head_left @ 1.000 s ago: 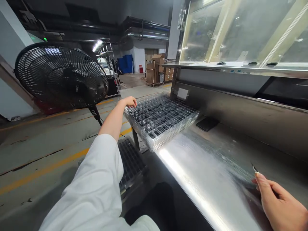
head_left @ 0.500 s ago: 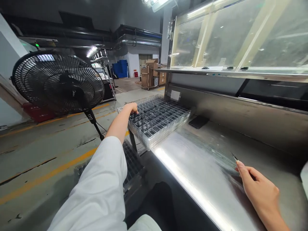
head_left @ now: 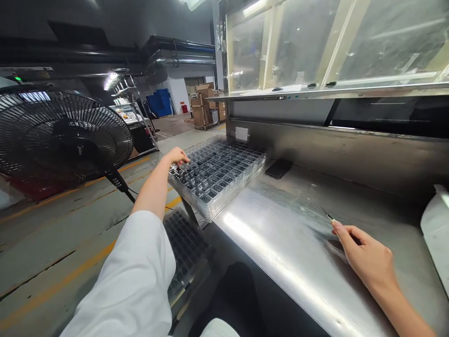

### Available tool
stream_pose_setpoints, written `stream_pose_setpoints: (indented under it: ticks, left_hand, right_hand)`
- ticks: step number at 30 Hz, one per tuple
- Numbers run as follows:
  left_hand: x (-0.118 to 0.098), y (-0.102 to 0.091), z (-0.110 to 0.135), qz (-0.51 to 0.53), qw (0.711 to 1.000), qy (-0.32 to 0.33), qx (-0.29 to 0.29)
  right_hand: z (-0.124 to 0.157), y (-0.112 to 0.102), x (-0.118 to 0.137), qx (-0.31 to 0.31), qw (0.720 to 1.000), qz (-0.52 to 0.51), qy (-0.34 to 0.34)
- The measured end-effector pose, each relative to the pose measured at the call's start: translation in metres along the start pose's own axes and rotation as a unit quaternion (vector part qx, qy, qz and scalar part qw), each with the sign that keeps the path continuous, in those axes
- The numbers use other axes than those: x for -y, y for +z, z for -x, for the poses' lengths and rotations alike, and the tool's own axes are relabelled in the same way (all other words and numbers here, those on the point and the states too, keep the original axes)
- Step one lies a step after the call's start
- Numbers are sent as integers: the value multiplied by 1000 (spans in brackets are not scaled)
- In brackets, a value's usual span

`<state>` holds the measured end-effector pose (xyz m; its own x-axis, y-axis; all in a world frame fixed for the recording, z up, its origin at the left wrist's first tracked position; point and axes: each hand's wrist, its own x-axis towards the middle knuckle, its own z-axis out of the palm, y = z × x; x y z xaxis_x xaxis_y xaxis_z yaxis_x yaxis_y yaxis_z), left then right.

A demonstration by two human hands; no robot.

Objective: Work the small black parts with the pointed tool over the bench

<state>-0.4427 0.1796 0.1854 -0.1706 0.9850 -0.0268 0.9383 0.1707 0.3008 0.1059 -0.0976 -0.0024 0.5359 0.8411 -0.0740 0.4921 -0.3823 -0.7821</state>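
My left hand (head_left: 178,157) reaches over the left edge of a stack of clear plastic trays (head_left: 229,187). Its fingers are curled down together at the pockets, and whatever they pinch is hidden. Small dark parts (head_left: 221,177) fill many pockets of the top tray. Over the steel bench, my right hand (head_left: 366,250) is closed around a thin, dark, pointed tool (head_left: 328,216). The tool's tip points away from me, and its handle is mostly covered by the fingers, so its exact kind does not show.
A black phone (head_left: 278,168) lies on the steel bench (head_left: 266,234) beside the trays. More dark-pocketed trays (head_left: 184,245) sit lower down, below the bench's left end. A standing fan (head_left: 70,135) is at left. A shelf (head_left: 298,93) runs above the bench, and a white object (head_left: 437,224) is at right.
The view has turned a little to the right, so the fan, trays and phone appear further left. My left hand has shifted slightly toward the tray's left edge; my right hand keeps its tool.
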Motion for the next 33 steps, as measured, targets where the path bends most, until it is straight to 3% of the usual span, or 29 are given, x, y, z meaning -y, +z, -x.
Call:
stream_pose_setpoints:
  ticks: [3, 5, 10, 14, 19, 27, 33]
  left_hand:
    - [-23, -1, -20, 7, 999, 23, -49]
    - [-46, 9, -36, -2, 996, 40, -83]
    - [-108, 58, -69, -37, 989, 69, -122]
    - [-135, 89, -83, -68, 989, 83, -101]
    - [-142, 103, -92, -104, 988, 101, -55]
    - [-135, 96, -100, -139, 983, 97, -64]
    - [-124, 118, -85, -149, 973, 173, -39]
  right_hand:
    - [-2, 1, -3, -2, 1000, 6, 1]
    - [-2, 0, -2, 2, 1000, 14, -8]
    - [-4, -2, -2, -3, 1000, 12, -11]
    - [-7, -1, -6, 9, 1000, 7, 9]
    - [-6, -1, -9, 32, 999, 3, 20]
    - [-6, 0, -7, 32, 999, 2, 21]
    - [-10, 4, -17, 20, 999, 4, -25]
